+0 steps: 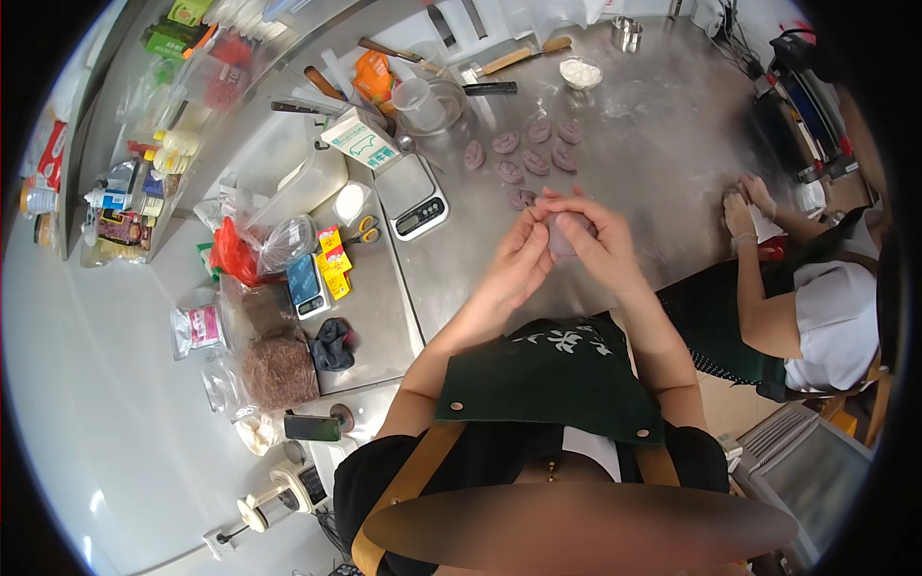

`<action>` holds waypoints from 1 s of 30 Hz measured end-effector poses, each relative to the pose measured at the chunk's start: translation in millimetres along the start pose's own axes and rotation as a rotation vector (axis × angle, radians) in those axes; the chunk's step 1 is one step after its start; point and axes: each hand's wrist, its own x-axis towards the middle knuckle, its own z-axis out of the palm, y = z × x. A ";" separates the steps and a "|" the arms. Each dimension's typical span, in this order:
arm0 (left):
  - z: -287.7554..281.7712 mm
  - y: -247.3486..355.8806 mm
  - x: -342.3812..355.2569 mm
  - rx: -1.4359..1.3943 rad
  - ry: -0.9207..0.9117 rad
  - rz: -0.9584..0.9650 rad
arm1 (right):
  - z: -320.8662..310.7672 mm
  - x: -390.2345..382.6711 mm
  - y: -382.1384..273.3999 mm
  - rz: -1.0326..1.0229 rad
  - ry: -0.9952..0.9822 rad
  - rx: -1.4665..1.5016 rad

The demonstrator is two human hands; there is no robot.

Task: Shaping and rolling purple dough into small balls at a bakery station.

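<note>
Between my two hands is a rounded, flattened piece of purple dough [565, 238], held up near the front edge of the steel table. My left hand [521, 257] presses on its left side, fingers closed against it. My right hand [607, 240] wraps its right side, with the thumb lying across the dough. Just beyond my hands lie several small oval shaped pieces of purple dough [536, 161] in loose rows. The closest shaped piece [520, 199] is partly hidden by my fingers. Farther back stands a small bowl of white powder [580, 73].
A digital scale [420, 213] stands to the left, beside scissors [365, 229] and a carton [360, 139]. Knives and a brush [526, 56] lie at the back, near a metal ring cutter [627, 35]. At the right, a co-worker's hands [747, 209] work at the same table.
</note>
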 end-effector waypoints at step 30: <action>18.1 16.5 -19.6 0.292 0.038 -0.014 | 4.1 11.8 -12.6 -0.379 -0.061 -0.298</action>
